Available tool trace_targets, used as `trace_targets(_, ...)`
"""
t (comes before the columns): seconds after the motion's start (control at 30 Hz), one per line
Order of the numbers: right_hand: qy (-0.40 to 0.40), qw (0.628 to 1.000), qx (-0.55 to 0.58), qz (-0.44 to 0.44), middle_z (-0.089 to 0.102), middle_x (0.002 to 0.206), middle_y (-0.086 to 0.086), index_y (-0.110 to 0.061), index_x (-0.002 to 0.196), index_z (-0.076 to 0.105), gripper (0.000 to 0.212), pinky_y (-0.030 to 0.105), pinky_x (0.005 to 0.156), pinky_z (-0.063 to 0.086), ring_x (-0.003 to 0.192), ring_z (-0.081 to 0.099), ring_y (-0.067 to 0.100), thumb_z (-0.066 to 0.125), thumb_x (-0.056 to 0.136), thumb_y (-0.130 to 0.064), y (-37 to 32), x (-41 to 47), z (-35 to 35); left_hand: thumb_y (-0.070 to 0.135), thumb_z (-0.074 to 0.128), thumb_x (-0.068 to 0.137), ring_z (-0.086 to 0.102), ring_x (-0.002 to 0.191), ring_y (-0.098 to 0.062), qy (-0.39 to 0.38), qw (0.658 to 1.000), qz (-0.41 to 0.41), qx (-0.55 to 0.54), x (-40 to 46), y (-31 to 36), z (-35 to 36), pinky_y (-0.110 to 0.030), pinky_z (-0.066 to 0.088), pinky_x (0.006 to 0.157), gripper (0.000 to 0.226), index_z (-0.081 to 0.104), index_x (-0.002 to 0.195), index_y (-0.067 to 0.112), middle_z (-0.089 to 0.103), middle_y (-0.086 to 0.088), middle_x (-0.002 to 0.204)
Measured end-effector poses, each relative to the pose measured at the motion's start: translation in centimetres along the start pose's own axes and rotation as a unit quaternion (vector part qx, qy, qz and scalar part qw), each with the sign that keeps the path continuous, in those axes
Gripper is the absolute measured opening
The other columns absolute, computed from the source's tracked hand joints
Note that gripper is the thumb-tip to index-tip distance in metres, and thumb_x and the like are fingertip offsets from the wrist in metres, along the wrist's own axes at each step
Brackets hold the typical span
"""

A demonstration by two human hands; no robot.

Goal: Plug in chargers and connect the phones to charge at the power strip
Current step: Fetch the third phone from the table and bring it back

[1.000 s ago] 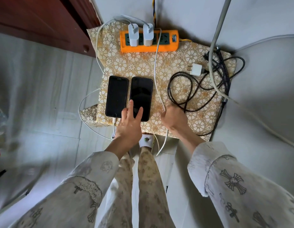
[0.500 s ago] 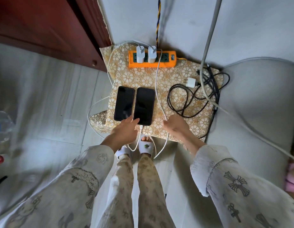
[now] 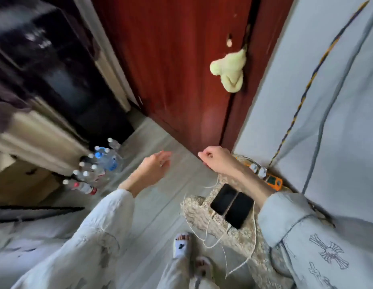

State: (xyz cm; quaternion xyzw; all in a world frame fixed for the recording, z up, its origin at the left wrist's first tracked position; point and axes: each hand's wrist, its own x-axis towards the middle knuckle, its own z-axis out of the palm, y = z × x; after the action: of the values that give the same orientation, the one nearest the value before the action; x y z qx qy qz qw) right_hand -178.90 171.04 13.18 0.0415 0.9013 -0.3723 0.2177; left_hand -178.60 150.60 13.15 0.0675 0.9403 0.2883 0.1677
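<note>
A tilted, motion-blurred view looking down at a person's 2 raised arms in pale patterned sleeves.

The left hand hangs in the air at the centre of the frame, above grey floorboards, fingers loosely curled and holding nothing. The right hand is just to its right, also lifted, with fingers curled inward; no object shows in its grip.

Below and to the right of the right hand, partly behind its forearm, 2 dark phones lie side by side, face up and touching, on a cream floral-patterned mat. Both hands are well apart from the phones. White cables run from the phones' lower ends and loop over the mat's edge toward the bottom of the frame.

Right of the right forearm, against a pale wall, an orange power strip sits at the far end of the mat, with 2 white chargers standing in it.

In the upper centre, a dark red wooden door has a pale yellow cloth hanging from it. At the left centre, a cluster of clear plastic bottles stands on the floor. A slippered foot shows at the bottom centre.
</note>
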Motion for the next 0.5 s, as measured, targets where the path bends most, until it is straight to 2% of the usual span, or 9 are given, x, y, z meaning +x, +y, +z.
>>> trace_targets(0.07,-0.002,0.997,-0.020,-0.071,0.072,0.096,0.007,-0.015,0.087,0.064,0.028,0.032,0.081,0.046,0.087,0.062,0.024,0.047,0.090,-0.038,-6.0,-0.2,-0.4,0.005,0.052,0.089,0.063,0.102,-0.028,0.075,0.997,0.003,-0.013,-2.9,-0.8,-4.8,-0.023,0.041,0.084,0.028,0.060,0.116,0.006,0.065,-0.012,0.114)
trace_targets(0.13,-0.007,0.989,-0.029,-0.142,0.073,0.094,0.007,-0.014,0.089,0.065,0.029,0.030,0.083,0.046,0.091,0.064,0.024,0.048,0.090,-0.037,-12.2,-1.0,0.5,0.007,0.051,0.091,0.063,0.104,-0.024,0.137,0.989,-0.034,-0.040,-6.9,-2.4,-9.3,-0.013,0.036,0.079,0.030,0.057,0.120,0.006,0.065,-0.011,0.116)
trace_targets(0.23,-0.043,0.969,-0.033,-0.240,0.073,0.091,0.006,-0.013,0.088,0.066,0.027,0.022,0.065,0.044,0.081,0.063,0.019,0.048,0.091,-0.034,-21.1,-2.9,3.5,0.015,0.046,0.093,0.062,0.105,-0.020,0.229,0.965,-0.110,-0.067,-13.9,-5.5,-14.8,-0.017,0.038,0.082,0.032,0.054,0.124,0.014,0.065,-0.005,0.117)
trace_targets(0.27,-0.061,0.960,-0.037,-0.271,0.073,0.091,0.006,-0.014,0.088,0.065,0.025,0.021,0.064,0.044,0.081,0.062,0.018,0.049,0.091,-0.032,-23.9,-3.9,4.9,0.014,0.046,0.093,0.061,0.105,-0.020,0.259,0.955,-0.127,-0.070,-16.7,-6.6,-16.4,-0.018,0.039,0.083,0.032,0.054,0.124,0.015,0.065,-0.006,0.117)
trace_targets(0.4,-0.135,0.909,-0.042,-0.392,0.071,0.092,0.005,-0.017,0.094,0.063,0.019,0.030,0.084,0.049,0.088,0.064,0.020,0.049,0.091,-0.031,-34.9,-8.9,12.4,0.013,0.047,0.093,0.061,0.104,-0.020,0.383,0.899,-0.198,-0.074,-29.0,-11.4,-21.0,-0.018,0.040,0.084,0.031,0.055,0.123,0.012,0.065,-0.008,0.117)
trace_targets(0.5,-0.196,0.859,-0.055,-0.470,0.071,0.094,0.006,-0.016,0.099,0.064,0.021,0.033,0.085,0.049,0.088,0.063,0.019,0.050,0.091,-0.031,-41.7,-14.7,19.4,0.017,0.048,0.093,0.062,0.103,-0.022,0.458,0.846,-0.258,-0.090,-38.9,-15.4,-22.8,-0.025,0.045,0.090,0.031,0.055,0.124,0.014,0.065,-0.007,0.116)
